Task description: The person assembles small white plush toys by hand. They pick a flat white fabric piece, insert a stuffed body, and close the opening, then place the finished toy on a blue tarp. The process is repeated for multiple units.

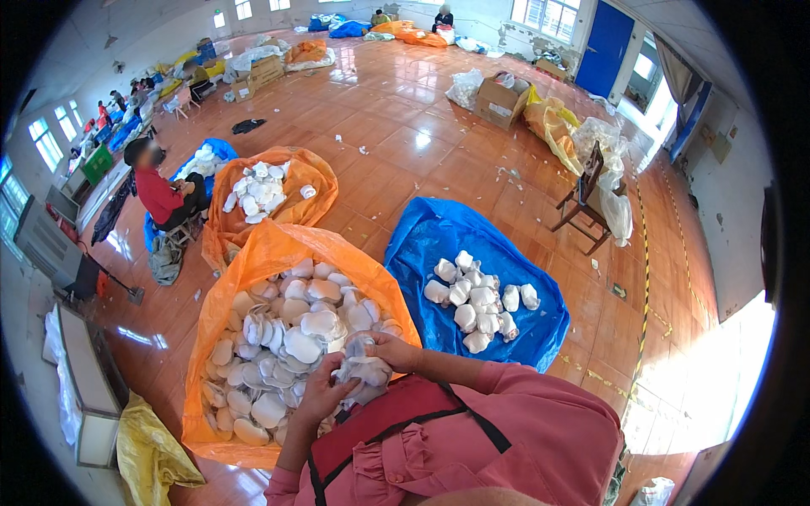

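In front of my body, my left hand and my right hand are closed on a thin, whitish, see-through bag-like piece. Whether something is inside it I cannot make out. Just beyond my hands stands a large open orange sack full of white and cream rounded pads, which look like soft foam. To the right lies a spread blue sheet, bearing a heap of white bundles with greyish edges.
A second orange sack with white pads lies beyond. A person in red sits at the left. A wooden chair, a cardboard box and yellow sacking stand at the right. Yellow sacking lies lower left.
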Available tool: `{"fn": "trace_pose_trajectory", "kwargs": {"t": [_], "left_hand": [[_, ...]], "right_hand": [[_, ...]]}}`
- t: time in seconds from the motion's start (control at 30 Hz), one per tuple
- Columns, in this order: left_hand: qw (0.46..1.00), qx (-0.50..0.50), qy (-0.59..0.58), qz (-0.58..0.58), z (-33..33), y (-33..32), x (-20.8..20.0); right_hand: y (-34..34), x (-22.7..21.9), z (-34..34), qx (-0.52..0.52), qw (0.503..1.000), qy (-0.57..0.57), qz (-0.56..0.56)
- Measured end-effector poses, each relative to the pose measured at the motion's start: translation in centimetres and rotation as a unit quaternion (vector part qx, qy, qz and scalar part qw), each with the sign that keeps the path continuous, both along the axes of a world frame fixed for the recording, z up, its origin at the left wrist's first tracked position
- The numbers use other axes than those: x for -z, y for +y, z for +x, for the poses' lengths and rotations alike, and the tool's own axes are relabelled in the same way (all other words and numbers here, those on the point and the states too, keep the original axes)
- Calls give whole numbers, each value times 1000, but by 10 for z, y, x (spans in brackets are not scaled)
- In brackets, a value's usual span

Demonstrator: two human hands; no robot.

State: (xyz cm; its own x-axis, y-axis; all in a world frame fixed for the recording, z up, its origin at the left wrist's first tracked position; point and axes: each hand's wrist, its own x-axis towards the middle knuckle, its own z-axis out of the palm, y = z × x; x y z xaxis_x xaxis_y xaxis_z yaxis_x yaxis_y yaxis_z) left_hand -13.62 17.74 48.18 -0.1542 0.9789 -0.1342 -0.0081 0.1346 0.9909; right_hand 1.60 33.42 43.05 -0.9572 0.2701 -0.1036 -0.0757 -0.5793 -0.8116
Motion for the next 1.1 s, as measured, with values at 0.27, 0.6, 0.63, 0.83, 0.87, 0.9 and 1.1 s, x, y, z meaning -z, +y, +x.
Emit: {"fn": "trace_pose_trajectory", "kwargs": {"t": [0.27, 0.6, 0.63, 0.83, 0.87, 0.9, 1.1], "left_hand": [[994, 45, 89, 35, 2, -1, -14], [990, 48, 126, 47, 13, -2, -33], [990, 56, 122, 42, 14, -2, -38], [990, 80, 111, 39, 16, 4, -48], [986, 84, 136, 50, 13, 4, -42], [981, 87, 160, 62, 11, 5, -39], [989, 120, 83, 19, 10, 0, -40]], "right_hand": [[3, -2, -2, -16, 999, 39, 15], [7, -8, 2, -30, 995, 95, 29], [8, -11, 2, -29, 994, 88, 50], [9, -19, 8, -25, 992, 59, 110], [8, -20, 9, -27, 992, 61, 107], [7, -19, 9, -25, 993, 64, 93], [-2, -18, 12, 6, 997, 63, 44]]}}
